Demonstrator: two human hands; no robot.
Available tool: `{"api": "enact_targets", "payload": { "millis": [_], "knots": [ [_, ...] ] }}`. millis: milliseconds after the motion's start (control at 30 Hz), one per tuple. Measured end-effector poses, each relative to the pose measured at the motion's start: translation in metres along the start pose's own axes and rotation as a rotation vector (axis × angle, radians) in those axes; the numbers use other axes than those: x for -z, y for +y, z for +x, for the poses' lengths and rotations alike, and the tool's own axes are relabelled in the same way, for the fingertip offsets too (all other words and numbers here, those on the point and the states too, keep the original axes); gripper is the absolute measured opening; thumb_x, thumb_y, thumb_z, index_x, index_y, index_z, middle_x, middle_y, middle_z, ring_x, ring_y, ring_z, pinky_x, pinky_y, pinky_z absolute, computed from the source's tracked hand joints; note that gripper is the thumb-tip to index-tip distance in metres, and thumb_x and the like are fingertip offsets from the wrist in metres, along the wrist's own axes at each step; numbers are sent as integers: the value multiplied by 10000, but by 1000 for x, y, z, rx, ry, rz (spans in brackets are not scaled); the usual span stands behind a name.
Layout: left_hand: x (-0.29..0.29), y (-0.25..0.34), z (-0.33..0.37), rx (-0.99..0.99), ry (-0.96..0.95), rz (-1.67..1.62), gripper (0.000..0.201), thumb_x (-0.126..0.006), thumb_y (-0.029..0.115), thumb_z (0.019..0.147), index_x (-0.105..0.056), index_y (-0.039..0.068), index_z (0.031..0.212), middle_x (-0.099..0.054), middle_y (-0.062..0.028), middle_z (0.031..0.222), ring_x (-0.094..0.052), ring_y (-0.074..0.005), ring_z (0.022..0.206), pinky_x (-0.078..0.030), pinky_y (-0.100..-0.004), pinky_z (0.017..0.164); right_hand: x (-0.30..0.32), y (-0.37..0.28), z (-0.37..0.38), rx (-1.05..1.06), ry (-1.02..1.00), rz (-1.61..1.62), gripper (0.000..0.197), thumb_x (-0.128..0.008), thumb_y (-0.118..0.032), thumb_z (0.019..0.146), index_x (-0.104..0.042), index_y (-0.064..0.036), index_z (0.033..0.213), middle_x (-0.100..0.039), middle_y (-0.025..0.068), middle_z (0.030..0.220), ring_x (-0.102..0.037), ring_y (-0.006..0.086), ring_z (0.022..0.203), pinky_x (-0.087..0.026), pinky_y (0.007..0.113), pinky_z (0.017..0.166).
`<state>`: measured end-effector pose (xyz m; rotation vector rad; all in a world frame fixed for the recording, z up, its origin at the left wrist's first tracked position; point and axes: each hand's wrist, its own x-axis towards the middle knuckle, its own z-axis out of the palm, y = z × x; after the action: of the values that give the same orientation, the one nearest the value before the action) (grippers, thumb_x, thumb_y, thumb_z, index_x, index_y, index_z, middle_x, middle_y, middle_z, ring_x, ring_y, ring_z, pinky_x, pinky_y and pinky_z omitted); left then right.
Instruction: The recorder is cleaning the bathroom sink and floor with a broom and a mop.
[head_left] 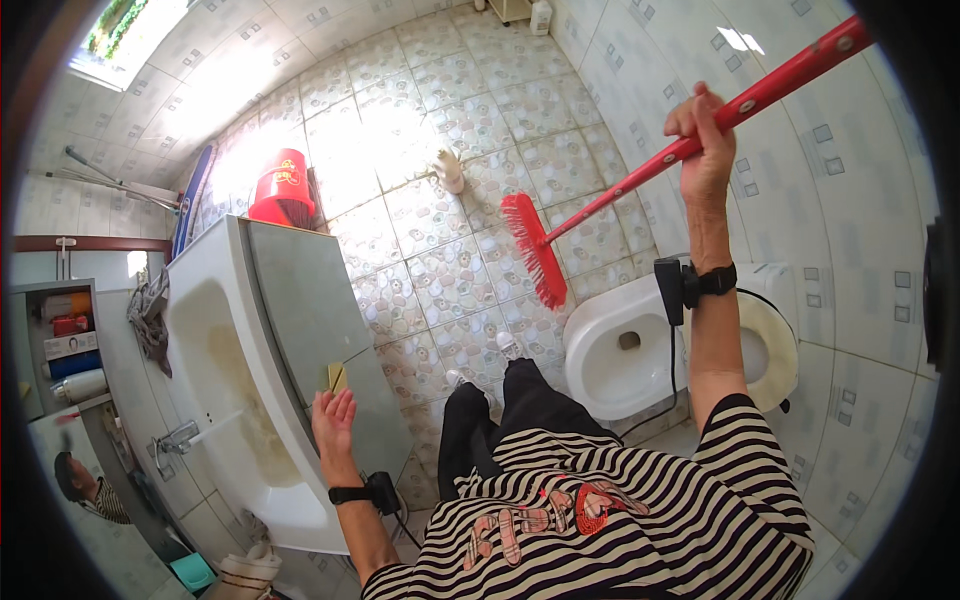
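Note:
In my right hand, raised at the upper right, is a long red handle, with the fingers wrapped round it. It belongs to a red floor brush, whose wide bristled head hangs over or rests on the tiled floor; I cannot tell which. My left hand is beside the outer side of the white bathtub, fingers stretched and slightly bent, holding nothing visible. Just past its fingertips a small yellowish patch shows against the tub's grey side panel. Both wrists wear black straps with a small device.
A white toilet bowl stands at right of my legs, with a raised lid or seat behind my forearm. A red bucket is beyond the tub. A pale bottle stands on the floor. Shelves line the left wall.

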<state>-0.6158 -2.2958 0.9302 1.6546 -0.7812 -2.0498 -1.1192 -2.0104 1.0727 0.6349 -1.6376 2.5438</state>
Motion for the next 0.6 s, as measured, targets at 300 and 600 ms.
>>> {"api": "enact_targets", "payload": {
  "millis": [300, 600],
  "knots": [
    [-1, 62, 3, -64, -19, -157, 383, -459, 318, 842, -390, 17, 1068, -505, -214, 1054, -542, -275, 914, -460, -358, 780, 213, 139, -13, -909, 171, -446, 257, -513, -302, 797, -491, -151, 1003, -575, -10, 845, -573, 141, 819, -414, 275, 636],
    [-41, 245, 74, -486, -122, -266, 398, -486, 307, 824, -390, 17, 1080, -498, -208, 1035, -548, -277, 902, -475, -357, 726, 234, 149, 35, -837, 384, -548, 635, -548, -330, 777, -234, -180, 1309, -511, 83, 938, -518, 169, 769, -426, 272, 660]
  ]
}}
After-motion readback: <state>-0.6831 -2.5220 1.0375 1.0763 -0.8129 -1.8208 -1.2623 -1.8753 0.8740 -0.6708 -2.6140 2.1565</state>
